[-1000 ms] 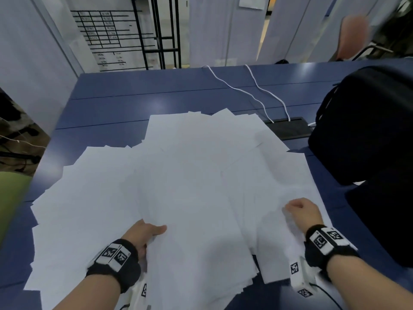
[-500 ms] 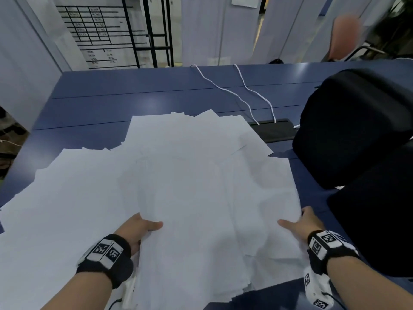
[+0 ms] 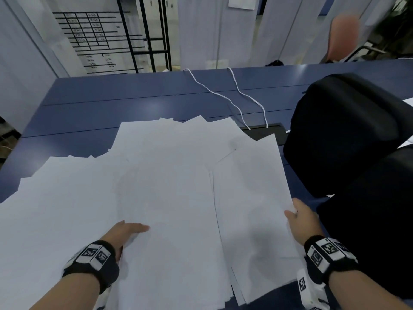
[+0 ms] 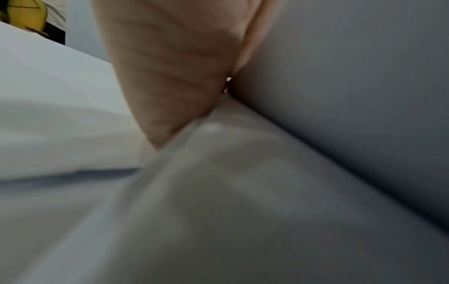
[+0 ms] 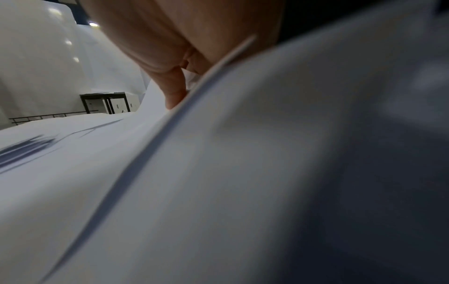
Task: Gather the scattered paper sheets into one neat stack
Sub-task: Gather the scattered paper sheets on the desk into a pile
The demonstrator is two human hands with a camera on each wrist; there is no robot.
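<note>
Head view: your left hand (image 3: 121,233) sits at the left edge of the central bundle of paper sheets (image 3: 169,198), thumb laid flat on the top sheet and the other fingers tucked underneath, so the hand grips that edge. Your right hand (image 3: 300,220) holds the right edge of the same bundle, thumb on top of the outermost sheet; the remaining fingers are hidden below the paper. The sheets lie fanned and overlapping across the blue table (image 3: 134,95), spreading far to your left and reaching toward the table's middle. A black bag (image 3: 348,135) stands just beside the right edge of the paper. Two white cables (image 3: 245,95) run from the far table edge to a black tray (image 3: 268,133) partly covered by the sheets.

Left wrist view: the palm (image 4: 170,67) presses against raised paper. Right wrist view: one finger (image 5: 175,90) rests on a sheet edge; the image is blurred.
</note>
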